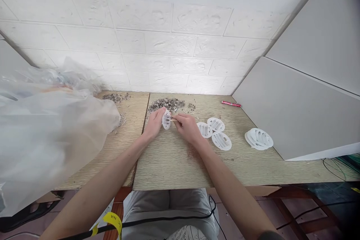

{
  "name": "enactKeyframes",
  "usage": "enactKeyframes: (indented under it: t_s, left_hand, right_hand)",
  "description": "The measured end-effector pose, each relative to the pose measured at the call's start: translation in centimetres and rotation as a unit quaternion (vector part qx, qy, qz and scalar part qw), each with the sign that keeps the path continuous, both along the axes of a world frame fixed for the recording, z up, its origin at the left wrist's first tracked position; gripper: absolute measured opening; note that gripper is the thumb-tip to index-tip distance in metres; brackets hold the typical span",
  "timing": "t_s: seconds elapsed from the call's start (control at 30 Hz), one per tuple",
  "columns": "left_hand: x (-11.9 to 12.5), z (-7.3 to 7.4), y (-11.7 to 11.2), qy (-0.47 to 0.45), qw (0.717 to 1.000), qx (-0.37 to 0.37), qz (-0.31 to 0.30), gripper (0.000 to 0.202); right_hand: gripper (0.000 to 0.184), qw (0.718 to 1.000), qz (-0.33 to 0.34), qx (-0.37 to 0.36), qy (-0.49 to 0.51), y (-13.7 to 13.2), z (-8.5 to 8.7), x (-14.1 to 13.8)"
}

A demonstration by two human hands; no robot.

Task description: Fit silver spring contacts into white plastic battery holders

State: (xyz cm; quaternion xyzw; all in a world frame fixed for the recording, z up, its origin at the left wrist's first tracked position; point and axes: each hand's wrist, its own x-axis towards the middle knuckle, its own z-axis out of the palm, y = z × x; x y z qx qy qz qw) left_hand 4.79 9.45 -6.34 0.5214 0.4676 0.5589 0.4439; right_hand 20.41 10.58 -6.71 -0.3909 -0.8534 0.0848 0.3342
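Observation:
My left hand is closed on a white round slotted plastic disc, held on edge just above the wooden table. My right hand pinches a small thin metal piece whose tip touches the disc. Just beyond both hands lies a pile of small grey metal pieces.
Three white slotted discs lie right of my right hand, and a stack of more discs sits further right. A red pen lies near the wall. A big clear plastic bag covers the left side. A grey panel stands at right.

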Motion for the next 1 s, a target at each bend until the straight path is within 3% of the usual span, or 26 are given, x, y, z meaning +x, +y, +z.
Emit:
enactKeyframes:
  t_s: [0.3, 0.67, 1.0]
  left_hand:
    - [0.0, 0.0, -0.1, 0.029, 0.999, 0.025, -0.006, 0.039]
    - [1.1, 0.4, -1.3, 0.091, 0.993, 0.04, 0.061, 0.033]
    - [1.5, -0.1, -1.5, 0.091, 0.99, 0.059, 0.086, 0.036]
  right_hand:
    - [0.023, 0.999, -0.021, 0.019, -0.036, 0.0, -0.3, -0.2]
    - [0.025, 0.993, -0.096, 0.014, -0.062, -0.9, -0.4, -1.3]
    - [0.026, 0.988, -0.095, 0.031, -0.117, -1.2, -0.1, -1.7]
